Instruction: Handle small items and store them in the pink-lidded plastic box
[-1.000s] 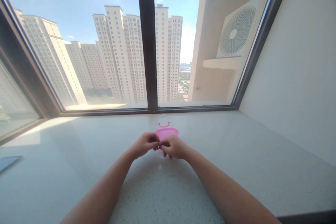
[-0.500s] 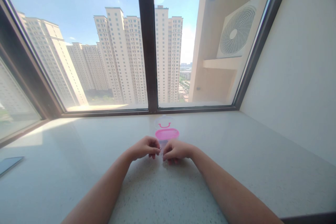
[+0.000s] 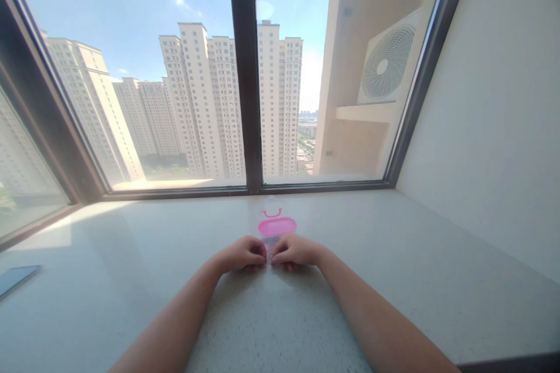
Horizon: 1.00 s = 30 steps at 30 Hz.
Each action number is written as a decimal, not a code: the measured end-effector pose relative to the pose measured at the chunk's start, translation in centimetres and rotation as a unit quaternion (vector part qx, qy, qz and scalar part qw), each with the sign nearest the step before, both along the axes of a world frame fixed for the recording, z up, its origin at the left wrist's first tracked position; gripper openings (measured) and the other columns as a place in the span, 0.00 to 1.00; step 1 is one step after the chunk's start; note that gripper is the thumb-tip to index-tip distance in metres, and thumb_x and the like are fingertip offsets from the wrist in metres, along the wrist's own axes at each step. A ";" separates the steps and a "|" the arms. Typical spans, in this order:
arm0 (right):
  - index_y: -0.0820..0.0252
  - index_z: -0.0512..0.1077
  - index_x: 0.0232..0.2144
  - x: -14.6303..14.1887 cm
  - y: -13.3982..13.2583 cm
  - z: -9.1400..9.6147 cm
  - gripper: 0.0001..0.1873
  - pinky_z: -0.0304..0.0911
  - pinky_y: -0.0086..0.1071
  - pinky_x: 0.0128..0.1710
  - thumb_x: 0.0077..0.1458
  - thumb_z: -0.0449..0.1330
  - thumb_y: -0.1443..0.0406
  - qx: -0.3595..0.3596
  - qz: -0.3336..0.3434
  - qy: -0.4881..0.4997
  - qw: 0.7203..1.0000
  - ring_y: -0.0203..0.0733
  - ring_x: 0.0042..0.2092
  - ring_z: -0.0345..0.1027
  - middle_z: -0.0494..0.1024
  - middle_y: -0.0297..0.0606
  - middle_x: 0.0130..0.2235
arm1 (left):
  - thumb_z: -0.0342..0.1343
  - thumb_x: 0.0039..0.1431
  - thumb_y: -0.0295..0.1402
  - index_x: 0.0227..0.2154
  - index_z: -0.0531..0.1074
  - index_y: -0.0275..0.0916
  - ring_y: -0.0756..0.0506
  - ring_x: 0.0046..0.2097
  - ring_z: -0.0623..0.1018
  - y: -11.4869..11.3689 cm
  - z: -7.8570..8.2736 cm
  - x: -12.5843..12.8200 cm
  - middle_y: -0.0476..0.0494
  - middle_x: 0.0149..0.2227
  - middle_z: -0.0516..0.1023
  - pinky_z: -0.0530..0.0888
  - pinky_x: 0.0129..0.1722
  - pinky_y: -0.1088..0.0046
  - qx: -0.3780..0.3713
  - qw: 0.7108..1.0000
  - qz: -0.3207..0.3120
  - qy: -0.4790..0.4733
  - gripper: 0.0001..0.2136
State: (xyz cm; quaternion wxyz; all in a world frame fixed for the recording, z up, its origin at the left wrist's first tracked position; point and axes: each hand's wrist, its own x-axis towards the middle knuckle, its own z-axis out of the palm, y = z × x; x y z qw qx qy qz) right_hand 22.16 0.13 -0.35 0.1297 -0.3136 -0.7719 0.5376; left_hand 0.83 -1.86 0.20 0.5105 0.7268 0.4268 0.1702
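Observation:
My left hand [image 3: 248, 253] is closed in a pinch, thumb against forefinger, just above the pale countertop. What its fingertips hold is too small to make out. Opposite it, my right hand [image 3: 294, 249] pinches a tiny thin loop [image 3: 272, 256] that shows faintly at the fingertips. A narrow gap separates the two hands. Right behind them is an oval pink tub [image 3: 277, 226], its lower part partly hidden by my fingers. Beyond the tub lies a clear piece with a curved pink handle [image 3: 272, 213].
A flat grey-blue device [image 3: 18, 280] lies at the left edge of the speckled countertop [image 3: 280, 326]. Dark window frames [image 3: 251, 99] rise behind the counter, and a white wall [image 3: 490, 128] bounds the right side. Tall buildings stand outside.
My left hand has lowered slightly and its fingers have curled closer together. The right hand stays almost in place, still pinching. The camera view has tilted up a little.

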 end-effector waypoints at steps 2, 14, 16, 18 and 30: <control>0.66 0.75 0.28 -0.1 0.0 -0.1 0.10 0.57 0.21 0.16 0.48 0.60 0.62 0.003 0.000 -0.003 1.000 0.30 0.18 0.62 0.69 0.30 0.18 | 0.54 0.43 0.31 0.27 0.70 0.35 0.52 0.22 0.70 0.0 -0.1 0.0 0.51 0.23 0.72 0.65 0.21 0.77 -0.001 1.000 0.001 -0.006 0.07; 0.66 0.74 0.29 0.0 0.0 0.0 0.10 0.60 0.21 0.18 0.47 0.61 0.63 -0.014 0.022 -0.018 0.999 0.31 0.20 0.64 0.70 0.31 0.20 | 0.59 0.41 0.36 0.27 0.69 0.35 0.51 0.24 0.71 0.0 -0.1 0.1 0.51 0.23 0.72 0.68 0.24 0.76 -0.015 1.000 0.016 -0.016 0.11; 0.66 0.74 0.28 0.0 0.0 0.0 0.09 0.60 0.21 0.18 0.47 0.61 0.63 -0.019 0.024 -0.021 0.999 0.30 0.20 0.65 0.71 0.32 0.20 | 0.59 0.42 0.37 0.27 0.69 0.35 0.51 0.24 0.71 -0.1 -0.1 0.1 0.51 0.23 0.72 0.68 0.23 0.76 -0.014 0.999 0.016 -0.026 0.11; 0.67 0.74 0.29 0.0 0.1 0.0 0.09 0.60 0.21 0.18 0.47 0.60 0.63 -0.026 0.022 -0.017 0.999 0.30 0.20 0.65 0.71 0.32 0.21 | 0.60 0.42 0.38 0.28 0.70 0.35 0.51 0.24 0.71 -0.1 0.0 0.1 0.51 0.23 0.72 0.68 0.23 0.76 -0.007 0.999 0.014 -0.035 0.12; 0.67 0.74 0.29 0.1 0.1 0.1 0.12 0.62 0.22 0.20 0.46 0.62 0.61 -0.018 0.019 -0.012 1.000 0.32 0.20 0.66 0.71 0.31 0.19 | 0.58 0.45 0.36 0.29 0.71 0.34 0.48 0.28 0.74 -0.1 0.0 -0.1 0.45 0.29 0.75 0.68 0.23 0.77 0.004 0.998 0.018 -0.054 0.10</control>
